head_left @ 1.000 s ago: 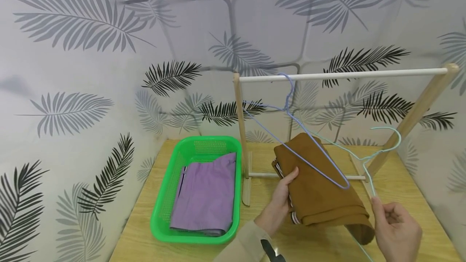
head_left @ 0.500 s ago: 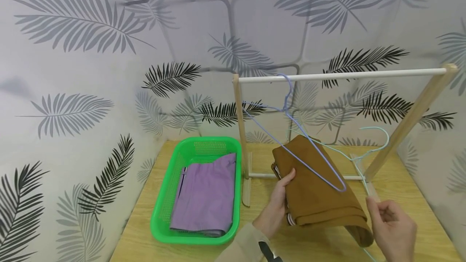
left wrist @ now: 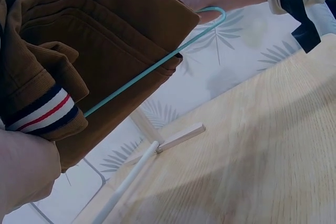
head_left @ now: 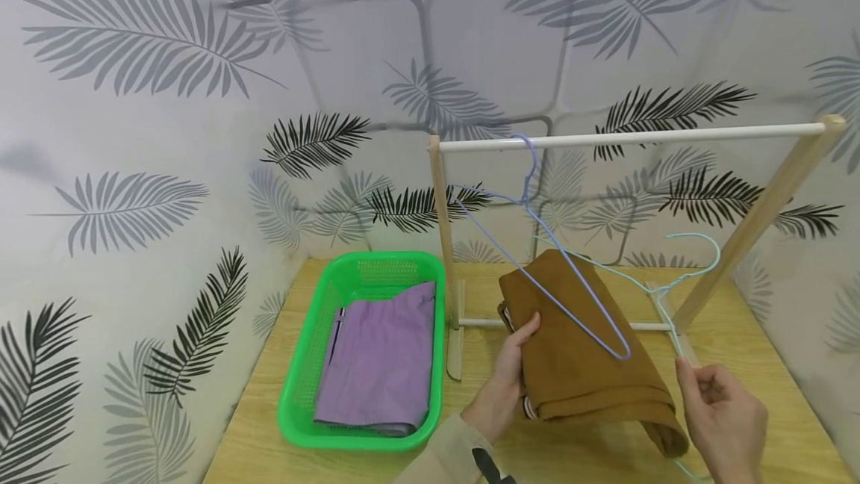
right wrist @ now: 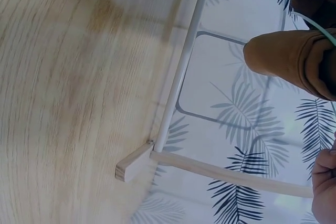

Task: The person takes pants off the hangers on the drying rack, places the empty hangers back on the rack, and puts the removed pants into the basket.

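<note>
My left hand (head_left: 500,387) grips the left edge of a folded brown garment (head_left: 584,364), thumb on top. A ribbed band (left wrist: 50,111) with navy, white and red stripes shows on it in the left wrist view. The mint-green wire hanger (head_left: 661,292) runs through the folds, so its bottom bar (left wrist: 142,80) passes beneath the cloth. My right hand (head_left: 725,417) pinches the hanger's side wire between thumb and forefinger, right of the garment. The hanger's hook points up and left. Part of the hanger is hidden by the cloth.
A purple hanger (head_left: 524,204) hangs on the white rail (head_left: 631,139) of a wooden rack (head_left: 759,222), in front of the brown garment in the head view. Left of the rack, a green basket (head_left: 290,394) holds a folded purple garment (head_left: 383,364). Patterned walls enclose the wooden table (head_left: 251,424).
My right hand has shifted left with the mint-green hanger, mostly in the first half second. My left hand and the brown garment have moved slightly left. The purple hanger swings a little.
</note>
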Motion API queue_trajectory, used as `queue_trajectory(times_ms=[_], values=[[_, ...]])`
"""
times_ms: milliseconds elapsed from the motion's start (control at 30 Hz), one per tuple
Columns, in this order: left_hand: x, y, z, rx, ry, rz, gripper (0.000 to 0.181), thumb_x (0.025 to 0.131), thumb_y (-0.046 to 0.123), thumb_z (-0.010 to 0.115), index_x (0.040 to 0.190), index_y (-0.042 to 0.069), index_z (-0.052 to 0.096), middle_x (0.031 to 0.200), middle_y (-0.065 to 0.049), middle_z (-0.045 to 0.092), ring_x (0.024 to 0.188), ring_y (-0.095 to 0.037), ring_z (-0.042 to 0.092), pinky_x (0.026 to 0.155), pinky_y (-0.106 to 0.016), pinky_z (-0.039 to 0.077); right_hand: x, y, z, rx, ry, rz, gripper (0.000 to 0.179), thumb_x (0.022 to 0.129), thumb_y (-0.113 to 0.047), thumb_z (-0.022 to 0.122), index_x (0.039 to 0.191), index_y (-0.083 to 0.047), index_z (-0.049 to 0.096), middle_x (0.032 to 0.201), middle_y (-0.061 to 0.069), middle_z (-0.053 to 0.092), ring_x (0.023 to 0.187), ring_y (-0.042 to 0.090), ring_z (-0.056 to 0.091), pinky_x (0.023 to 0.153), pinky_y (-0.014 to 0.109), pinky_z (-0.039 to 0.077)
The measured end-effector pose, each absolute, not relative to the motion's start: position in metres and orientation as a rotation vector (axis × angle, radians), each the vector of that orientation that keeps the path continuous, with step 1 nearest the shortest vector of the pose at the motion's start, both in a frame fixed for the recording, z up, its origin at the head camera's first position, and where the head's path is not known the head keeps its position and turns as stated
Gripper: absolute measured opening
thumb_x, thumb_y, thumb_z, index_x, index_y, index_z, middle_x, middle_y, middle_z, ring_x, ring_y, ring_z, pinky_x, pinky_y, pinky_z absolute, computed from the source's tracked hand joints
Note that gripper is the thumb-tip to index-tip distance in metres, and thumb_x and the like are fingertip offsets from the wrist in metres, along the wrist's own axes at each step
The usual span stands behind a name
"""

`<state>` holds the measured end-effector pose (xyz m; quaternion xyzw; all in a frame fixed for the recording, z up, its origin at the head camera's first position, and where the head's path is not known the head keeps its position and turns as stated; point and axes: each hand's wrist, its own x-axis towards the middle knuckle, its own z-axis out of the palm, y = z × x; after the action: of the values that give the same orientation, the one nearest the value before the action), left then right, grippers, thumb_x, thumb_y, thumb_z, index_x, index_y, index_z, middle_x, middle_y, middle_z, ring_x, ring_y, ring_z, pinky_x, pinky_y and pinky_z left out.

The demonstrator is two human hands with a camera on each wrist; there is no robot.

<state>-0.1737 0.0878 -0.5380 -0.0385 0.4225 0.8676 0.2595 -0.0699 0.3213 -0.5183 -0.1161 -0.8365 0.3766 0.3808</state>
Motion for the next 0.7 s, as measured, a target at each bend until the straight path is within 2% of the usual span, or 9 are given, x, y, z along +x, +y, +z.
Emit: queue_trajectory(times_ms=[200, 367, 433, 500, 600, 700], values=[[-0.171, 0.086, -0.540, -0.097, 1.137, 2.347, 0.018, 0.103, 0.038, 0.058, 0.109, 0.022, 0.062, 0.095, 0.014, 0.071, 0.085, 0.001, 0.068, 0.079, -0.017, 0.055, -0.072, 0.325, -0.521, -0.209, -2.146, 0.885, 0.019, 0.085, 0.000, 0.080, 0.070, -0.002, 0.067, 0.064, -0.049, 0.041, 0.049, -0.023, 0.038, 0.044, 0.009, 0.033], [-0.169, 0.084, -0.544, -0.073, 1.138, 2.333, 0.016, 0.103, 0.037, 0.056, 0.106, 0.022, 0.063, 0.093, 0.014, 0.072, 0.084, 0.001, 0.069, 0.078, -0.016, 0.056, -0.074, 0.326, -0.520, -0.182, -2.169, 0.841, 0.020, 0.085, -0.001, 0.079, 0.069, -0.001, 0.067, 0.063, -0.046, 0.040, 0.050, -0.024, 0.037, 0.042, 0.011, 0.032], [-0.168, 0.082, -0.546, -0.064, 1.139, 2.316, 0.016, 0.104, 0.036, 0.055, 0.104, 0.023, 0.064, 0.092, 0.015, 0.072, 0.083, 0.001, 0.069, 0.077, -0.016, 0.056, -0.076, 0.327, -0.520, -0.182, -2.178, 0.820, 0.020, 0.085, -0.002, 0.079, 0.069, -0.001, 0.067, 0.056, -0.035, 0.047, 0.050, -0.024, 0.035, 0.042, 0.011, 0.032], [-0.167, 0.081, -0.546, -0.049, 1.141, 2.297, 0.017, 0.105, 0.036, 0.053, 0.102, 0.023, 0.064, 0.091, 0.015, 0.072, 0.082, 0.002, 0.069, 0.077, -0.016, 0.056, -0.077, 0.328, -0.521, -0.179, -2.187, 0.797, 0.020, 0.085, -0.002, 0.079, 0.069, -0.001, 0.067, 0.050, -0.017, 0.055, 0.050, -0.025, 0.034, 0.041, 0.011, 0.031], [-0.165, 0.078, -0.546, -0.029, 1.141, 2.271, 0.018, 0.105, 0.036, 0.053, 0.099, 0.024, 0.065, 0.090, 0.016, 0.072, 0.081, 0.002, 0.069, 0.076, -0.015, 0.056, -0.079, 0.330, -0.521, -0.158, -2.188, 0.771, 0.020, 0.084, 0.000, 0.078, 0.069, 0.001, 0.066, 0.051, 0.010, 0.061, 0.051, -0.026, 0.033, 0.041, 0.012, 0.031], [-0.162, 0.075, -0.546, -0.033, 1.137, 2.250, 0.019, 0.104, 0.038, 0.054, 0.099, 0.024, 0.066, 0.089, 0.016, 0.073, 0.081, 0.002, 0.069, 0.075, -0.015, 0.056, -0.080, 0.333, -0.522, -0.133, -2.174, 0.758, 0.019, 0.083, 0.001, 0.078, 0.069, 0.002, 0.066, 0.054, 0.016, 0.063, 0.052, -0.028, 0.034, 0.040, 0.011, 0.031]])
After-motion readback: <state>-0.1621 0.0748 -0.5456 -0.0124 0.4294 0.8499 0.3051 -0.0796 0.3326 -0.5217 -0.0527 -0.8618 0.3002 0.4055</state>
